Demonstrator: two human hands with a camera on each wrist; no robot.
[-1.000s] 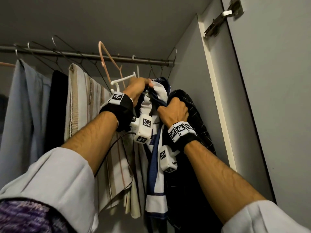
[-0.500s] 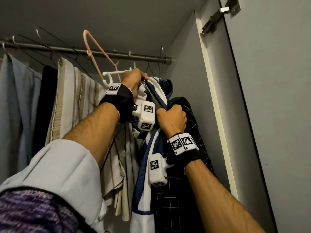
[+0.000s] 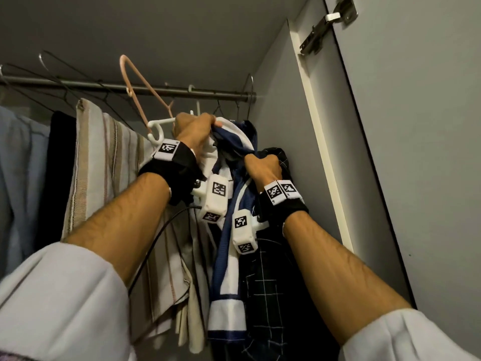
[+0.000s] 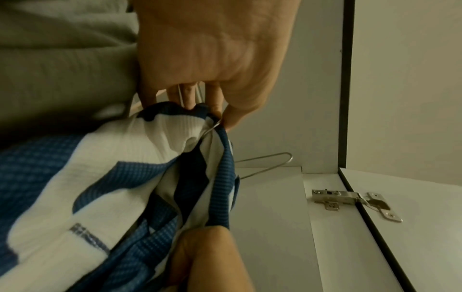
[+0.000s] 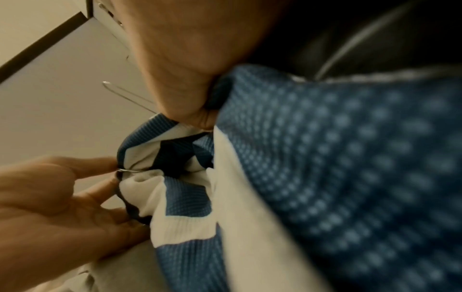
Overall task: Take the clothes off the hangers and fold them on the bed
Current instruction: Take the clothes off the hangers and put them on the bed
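Hands (image 3: 229,149) gripping blue-white shirt (image 3: 229,269), apparently on hanger (image 4: 265,164)

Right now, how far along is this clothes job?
Barely begun. Nothing looks finished: no bed or folded clothes show. In hand: the left hand holds the collar end of the blue and white shirt and the right hand grips it lower. Left: the striped shirt, checked shirt and others hang on the rail.

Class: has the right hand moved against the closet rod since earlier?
Yes. The right hand dropped away from the closet rod, then rose back to roughly its starting height under it.
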